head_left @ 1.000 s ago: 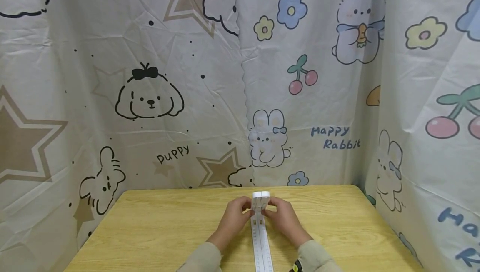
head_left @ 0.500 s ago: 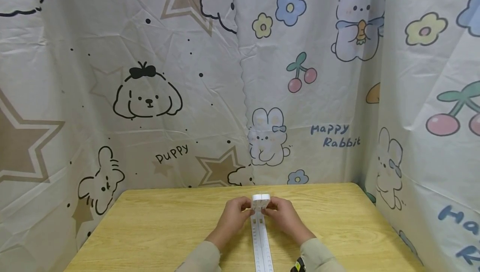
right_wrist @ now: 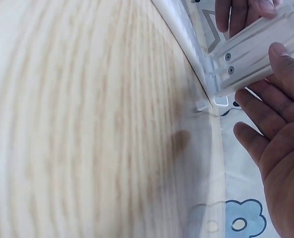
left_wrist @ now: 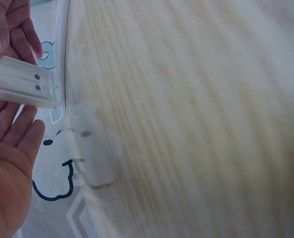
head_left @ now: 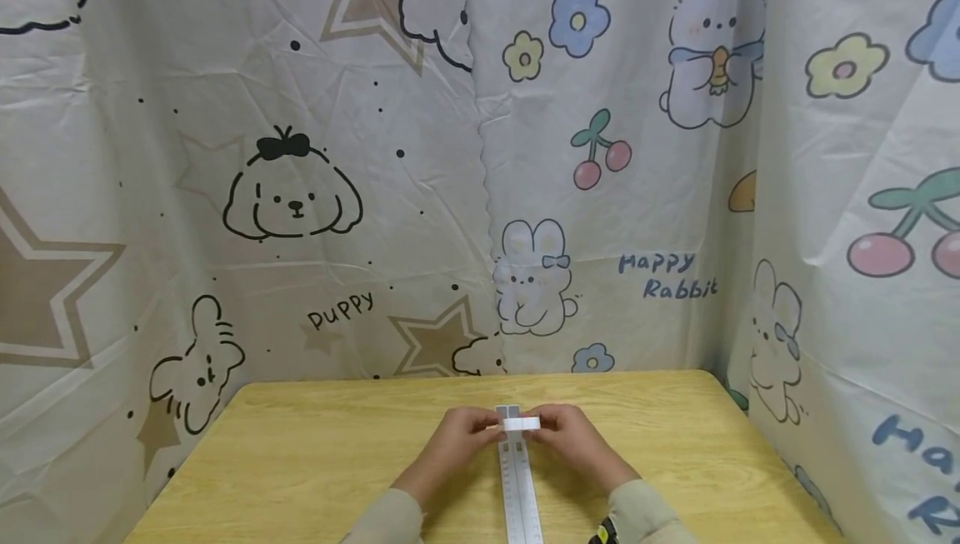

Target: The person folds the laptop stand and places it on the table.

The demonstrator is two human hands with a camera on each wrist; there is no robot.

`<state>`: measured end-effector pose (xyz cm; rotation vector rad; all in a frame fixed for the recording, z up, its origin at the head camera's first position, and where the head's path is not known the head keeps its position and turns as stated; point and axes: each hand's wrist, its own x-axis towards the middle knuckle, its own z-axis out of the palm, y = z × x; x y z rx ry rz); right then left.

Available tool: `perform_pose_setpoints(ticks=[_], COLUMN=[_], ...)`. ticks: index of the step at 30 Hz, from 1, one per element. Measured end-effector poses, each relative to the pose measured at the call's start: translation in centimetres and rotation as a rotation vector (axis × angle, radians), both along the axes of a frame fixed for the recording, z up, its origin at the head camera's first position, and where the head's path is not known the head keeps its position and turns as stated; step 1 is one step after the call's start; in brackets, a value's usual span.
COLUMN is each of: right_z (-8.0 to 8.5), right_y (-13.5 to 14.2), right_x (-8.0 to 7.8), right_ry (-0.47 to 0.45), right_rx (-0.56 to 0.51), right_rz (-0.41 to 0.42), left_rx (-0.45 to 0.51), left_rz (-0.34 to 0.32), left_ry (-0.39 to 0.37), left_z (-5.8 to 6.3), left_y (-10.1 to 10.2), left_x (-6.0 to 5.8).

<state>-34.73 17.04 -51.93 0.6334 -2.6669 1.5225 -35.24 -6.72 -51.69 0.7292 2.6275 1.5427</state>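
A long white ruler-like plastic strip [head_left: 521, 494] lies on the table, a seam down its middle and small marks along it. Near its far end rises a white upright piece [head_left: 522, 424], now seen nearly edge-on from above. My left hand [head_left: 463, 437] pinches the upright's left side, thumb on the near face and fingers behind. From the right, my right hand [head_left: 572, 436] pinches its other side in the same way. In the right wrist view the upright's ribbed face [right_wrist: 261, 49] shows several screws, and its lower end meets the strip. Its top is cut off there.
The yellow wood-grain table [head_left: 315, 461] extends to both sides of the hands. Behind and beside it hangs a printed cloth curtain [head_left: 420, 219] with puppies, rabbits and flowers. A dark band with a yellow mark [head_left: 603, 532] sits at the right sleeve.
The upright's top has tipped toward me, and the strip's grey far end now shows beyond it. Both hands have come slightly nearer and lower with it, still pinching the sides.
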Motion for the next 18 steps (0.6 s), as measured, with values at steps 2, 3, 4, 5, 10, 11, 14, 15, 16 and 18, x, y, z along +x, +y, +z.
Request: perform_pose_setpoints(ticks=[2,3,4,5,10,11,14,15,16,18], right_z=[0.1,0.2,0.2,0.2,0.3,0.4,0.5,0.6,0.6,0.7], right_y=[0.2,0.4,0.4,0.5,0.9,1.0,1.1,1.1,1.1,1.2], right_x=[0.2,0.3,0.4,0.5,0.8,0.9,1.0,1.1,1.1,1.2], right_ry=[-0.014,-0.024,-0.034,-0.044,-0.068,-0.072,-0.086,-0.091,-0.098,-0.1], right_rx=[0.016,0.019,0.019,0.019,0.034,0.036,0.04,0.041,0.044,0.057], right_rz=[0.019,0.031,0.045,0.057,0.091,0.098,0.125,0.133,0.14,0.153], left_rx=[0.003,0.004,0.005,0.006,-0.003,-0.009,-0.022,-0.029,-0.035,-0.043], left_rz=[-0.019,-0.03,-0.04,-0.051,-0.091,-0.093,-0.104,-0.111,-0.117,-0.134], left_ry=[-0.016,-0.018,-0.023,-0.031,-0.068,-0.076,-0.105,-0.11,-0.116,-0.122], left_z=[-0.1,-0.1,-0.1,-0.1,0.1,0.2,0.3,0.4,0.4,0.4], left_y=[-0.2,-0.2,-0.4,-0.4,-0.7,-0.7,-0.8,-0.8,-0.9,-1.0], left_x=[0.1,0.1,0.2,0.3,0.6,0.7,0.9,0.9,1.0,1.1])
